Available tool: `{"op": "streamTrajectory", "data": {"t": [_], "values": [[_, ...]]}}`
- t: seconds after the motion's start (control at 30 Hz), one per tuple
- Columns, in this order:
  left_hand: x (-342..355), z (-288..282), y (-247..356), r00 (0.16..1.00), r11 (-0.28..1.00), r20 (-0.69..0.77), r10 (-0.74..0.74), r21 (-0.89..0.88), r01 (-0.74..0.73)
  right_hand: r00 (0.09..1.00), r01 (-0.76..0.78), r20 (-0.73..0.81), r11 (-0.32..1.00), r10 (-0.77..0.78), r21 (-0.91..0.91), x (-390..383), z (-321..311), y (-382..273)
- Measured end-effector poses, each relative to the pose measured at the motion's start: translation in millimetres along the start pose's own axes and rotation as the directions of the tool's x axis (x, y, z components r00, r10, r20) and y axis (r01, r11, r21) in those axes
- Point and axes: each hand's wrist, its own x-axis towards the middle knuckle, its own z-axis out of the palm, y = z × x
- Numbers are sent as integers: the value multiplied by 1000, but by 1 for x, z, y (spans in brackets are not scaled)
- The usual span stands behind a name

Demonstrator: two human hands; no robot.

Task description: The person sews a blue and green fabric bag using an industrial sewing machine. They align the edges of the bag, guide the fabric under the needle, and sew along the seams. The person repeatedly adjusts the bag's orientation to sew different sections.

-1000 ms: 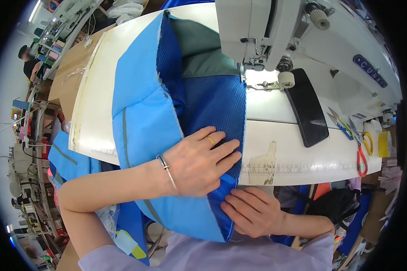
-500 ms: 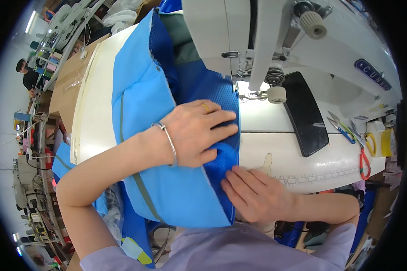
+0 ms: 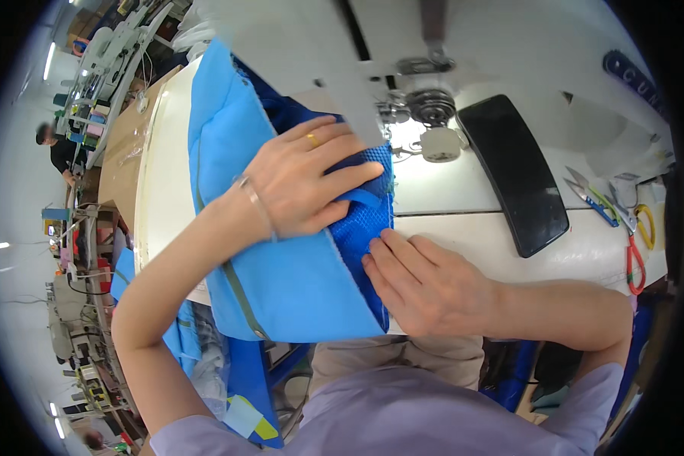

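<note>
A light blue padded fabric piece with a darker blue mesh side lies under the sewing machine. Its right edge runs up to the needle area, beside a round white knob. My left hand rests on the fabric just before the machine head, fingers spread. A narrow blue strip shows between its thumb and forefinger. Nearer to me, my right hand has its fingers together over the fabric's right edge. Its thumb is hidden.
Right of the needle lies a black phone. Scissors with red handles, a yellow-handled pair and blue-green snips lie further right. Cardboard stands at the left. A person is far off among other machines.
The fabric and both my hands have moved forward toward the needle. A blue strip now shows by my left thumb. The whole view has shifted a little.
</note>
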Motion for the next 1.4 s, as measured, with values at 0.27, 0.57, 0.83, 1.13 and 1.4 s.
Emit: {"op": "streamTrajectory", "data": {"t": [0.27,0.57,0.83,1.13,1.4], "values": [[-12,-2,62,927,944,-182,-329,-71,322,997,58,-35,990,-63,-129,-2,-5,-11],[-12,11,45,950,967,-191,-246,-111,228,997,69,-17,997,-69,27,-6,-8,-13],[-11,21,51,950,978,-236,-202,-92,185,994,101,-52,994,-98,42,-8,-11,-10],[-10,29,38,947,987,-290,-135,-123,103,999,11,-33,995,-8,98,-3,-12,-8],[-1,12,20,977,968,-115,-182,-194,157,992,-89,-78,991,97,97,-4,-1,0]]}}
